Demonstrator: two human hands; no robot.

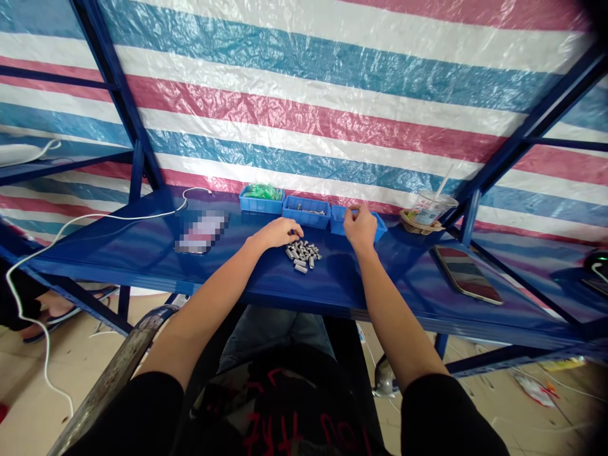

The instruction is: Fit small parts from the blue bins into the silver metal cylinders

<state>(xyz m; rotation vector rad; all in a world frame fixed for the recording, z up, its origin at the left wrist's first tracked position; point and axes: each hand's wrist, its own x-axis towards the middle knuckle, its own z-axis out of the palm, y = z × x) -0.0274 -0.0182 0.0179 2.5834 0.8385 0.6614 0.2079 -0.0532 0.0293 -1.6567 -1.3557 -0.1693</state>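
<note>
left hand (284, 232) curled beside heaped smooth silvery metal cylinders (301, 254) on glossy blue tabletop (330, 285) | right hand (361, 224) bent over rectangular blue plastic bin (337, 226) | whether either grips anything: cannot tell

The background is filled by a glossy plastic sheet (332, 107) striped in red, white and blue, on which bright glints of light are scattered. Before it, a blue bench (123, 253) is flanked by blue metal posts (109, 88); below, a pale tiled floor (28, 373) is partly hidden by a worn metal armrest (114, 373).
</note>
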